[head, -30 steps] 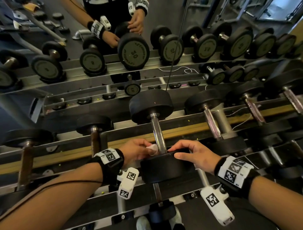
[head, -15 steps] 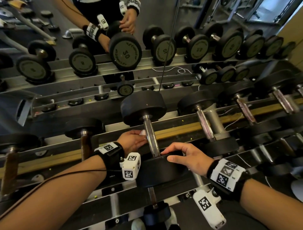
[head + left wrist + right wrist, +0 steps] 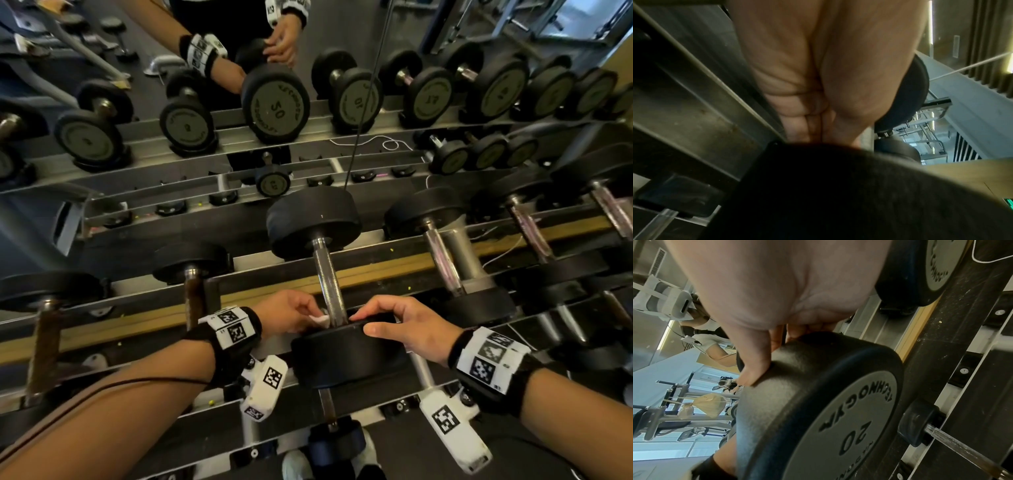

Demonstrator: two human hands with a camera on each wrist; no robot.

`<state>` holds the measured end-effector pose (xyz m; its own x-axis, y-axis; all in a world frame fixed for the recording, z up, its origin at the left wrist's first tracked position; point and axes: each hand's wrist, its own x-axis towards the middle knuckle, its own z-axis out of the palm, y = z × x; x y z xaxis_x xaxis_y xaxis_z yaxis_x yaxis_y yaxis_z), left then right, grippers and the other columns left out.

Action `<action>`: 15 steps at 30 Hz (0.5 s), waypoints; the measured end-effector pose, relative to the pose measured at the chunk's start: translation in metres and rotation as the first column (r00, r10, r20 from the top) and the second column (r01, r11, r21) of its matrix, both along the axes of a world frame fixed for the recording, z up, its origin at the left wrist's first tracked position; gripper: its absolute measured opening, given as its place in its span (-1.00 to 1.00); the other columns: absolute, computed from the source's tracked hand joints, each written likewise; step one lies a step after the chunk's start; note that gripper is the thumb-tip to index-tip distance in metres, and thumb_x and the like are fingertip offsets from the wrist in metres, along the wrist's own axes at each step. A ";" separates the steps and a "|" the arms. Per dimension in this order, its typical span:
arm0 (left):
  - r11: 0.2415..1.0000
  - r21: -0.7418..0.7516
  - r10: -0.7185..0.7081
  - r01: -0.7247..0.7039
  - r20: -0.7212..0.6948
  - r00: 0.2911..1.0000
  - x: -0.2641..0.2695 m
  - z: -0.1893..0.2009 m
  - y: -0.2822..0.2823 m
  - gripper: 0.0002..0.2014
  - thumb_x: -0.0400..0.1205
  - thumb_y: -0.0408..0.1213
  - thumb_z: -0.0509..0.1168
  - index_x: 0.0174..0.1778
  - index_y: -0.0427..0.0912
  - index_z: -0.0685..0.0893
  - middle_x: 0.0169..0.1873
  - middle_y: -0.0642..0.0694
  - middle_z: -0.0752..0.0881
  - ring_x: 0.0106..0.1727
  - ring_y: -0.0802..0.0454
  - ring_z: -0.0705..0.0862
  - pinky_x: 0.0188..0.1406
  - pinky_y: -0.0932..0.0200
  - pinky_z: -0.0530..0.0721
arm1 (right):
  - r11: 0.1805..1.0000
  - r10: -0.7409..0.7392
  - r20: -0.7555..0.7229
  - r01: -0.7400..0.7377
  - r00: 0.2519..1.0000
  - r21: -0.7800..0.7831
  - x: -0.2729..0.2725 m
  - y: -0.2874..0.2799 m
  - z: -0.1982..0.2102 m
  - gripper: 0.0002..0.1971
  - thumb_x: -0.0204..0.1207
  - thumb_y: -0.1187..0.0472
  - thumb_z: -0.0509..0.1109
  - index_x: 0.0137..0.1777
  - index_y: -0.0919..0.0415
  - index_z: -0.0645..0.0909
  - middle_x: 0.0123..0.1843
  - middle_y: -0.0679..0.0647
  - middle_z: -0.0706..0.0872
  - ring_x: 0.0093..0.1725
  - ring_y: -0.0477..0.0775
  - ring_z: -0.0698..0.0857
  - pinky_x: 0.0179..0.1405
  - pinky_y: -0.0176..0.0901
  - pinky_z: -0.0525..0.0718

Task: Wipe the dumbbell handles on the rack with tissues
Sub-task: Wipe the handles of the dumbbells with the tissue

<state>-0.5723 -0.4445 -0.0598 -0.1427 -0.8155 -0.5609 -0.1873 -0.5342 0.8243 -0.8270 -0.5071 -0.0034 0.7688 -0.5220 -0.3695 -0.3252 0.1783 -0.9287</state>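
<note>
A black dumbbell lies on the rack in front of me, its chrome handle (image 3: 327, 281) running from the far weight (image 3: 313, 221) down to the near weight (image 3: 346, 353). My left hand (image 3: 291, 313) pinches a white tissue (image 3: 320, 320) against the low end of the handle, at its left side. My right hand (image 3: 400, 322) curls over the top rim of the near weight, thumb on its side. In the right wrist view the thumb (image 3: 754, 363) presses that weight, marked 20 (image 3: 818, 410). The left wrist view shows only my curled palm (image 3: 818, 81) above the dark weight (image 3: 838, 194).
More dumbbells lie either side, one to the right (image 3: 442, 260) and one to the left (image 3: 193, 274). A mirror behind the rack (image 3: 137, 308) reflects the upper row of dumbbells (image 3: 275, 106) and my arms. A thin black cable (image 3: 363, 113) hangs down the middle.
My left hand slid up the handle with the tissue half a second ago and has come back down to the handle's near end. The right hand stays on the near weight.
</note>
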 end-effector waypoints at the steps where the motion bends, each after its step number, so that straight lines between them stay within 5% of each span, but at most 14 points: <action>1: 0.999 0.014 0.053 -0.053 -0.019 0.998 0.004 0.001 -0.002 -0.83 0.55 -0.48 0.42 -0.22 -0.10 0.77 -0.18 -0.06 0.84 -0.23 0.14 0.77 -0.28 0.28 0.67 | 1.000 -0.001 -0.001 0.001 1.000 0.001 0.000 0.000 0.001 -0.82 0.55 0.26 0.47 0.13 0.10 0.76 0.08 0.04 0.80 0.15 0.05 0.76 0.09 -0.14 0.73; 3: 0.947 0.074 0.319 -0.313 -0.093 0.943 0.012 0.001 -0.007 -0.84 0.55 -0.57 0.39 -0.11 -0.23 0.73 0.01 -0.28 0.80 -0.01 -0.11 0.80 -0.07 0.08 0.78 | 1.000 -0.010 0.002 0.010 1.000 0.010 0.000 0.000 0.002 -0.82 0.56 0.29 0.46 0.14 0.16 0.75 0.07 0.03 0.80 0.13 0.03 0.76 0.08 -0.17 0.73; 5: 0.823 0.139 0.568 -0.551 -0.192 0.800 0.016 0.003 -0.014 -0.82 0.57 -0.63 0.35 -0.02 -0.29 0.65 0.13 -0.38 0.72 0.09 -0.25 0.75 0.06 -0.02 0.80 | 1.000 -0.007 0.001 0.007 1.000 -0.008 0.001 0.001 0.002 -0.82 0.56 0.30 0.46 0.13 0.16 0.75 0.05 -0.01 0.81 0.11 -0.03 0.76 0.06 -0.23 0.71; 10: 0.677 0.283 0.722 -0.679 -0.431 0.540 0.005 0.017 -0.035 -0.78 0.60 -0.65 0.27 0.08 -0.29 0.60 0.01 -0.29 0.74 -0.12 -0.05 0.79 0.03 0.04 0.73 | 0.999 -0.012 0.005 0.012 1.000 -0.050 0.000 0.001 -0.001 -0.83 0.57 0.28 0.47 0.12 0.08 0.77 0.08 -0.01 0.80 0.14 -0.04 0.76 0.10 -0.23 0.70; 12: 0.665 0.226 0.727 -0.712 -0.412 0.549 -0.002 0.021 -0.040 -0.80 0.58 -0.64 0.31 0.01 -0.27 0.66 -0.06 -0.25 0.78 -0.11 -0.04 0.80 -0.16 0.18 0.79 | 0.998 0.002 -0.007 -0.002 1.000 -0.060 0.000 0.001 0.000 -0.82 0.57 0.24 0.47 0.12 0.01 0.77 0.12 -0.01 0.79 0.18 -0.03 0.75 0.15 -0.19 0.69; 15: 0.731 0.023 0.665 -0.682 -0.251 0.704 -0.005 0.019 -0.038 -0.83 0.53 -0.59 0.43 -0.10 -0.23 0.75 -0.02 -0.27 0.80 -0.10 -0.03 0.83 -0.20 0.25 0.78 | 0.998 0.020 -0.005 -0.021 1.000 -0.053 0.000 0.000 0.001 -0.82 0.57 0.23 0.47 0.09 -0.04 0.77 0.10 -0.04 0.79 0.18 -0.03 0.75 0.17 -0.19 0.67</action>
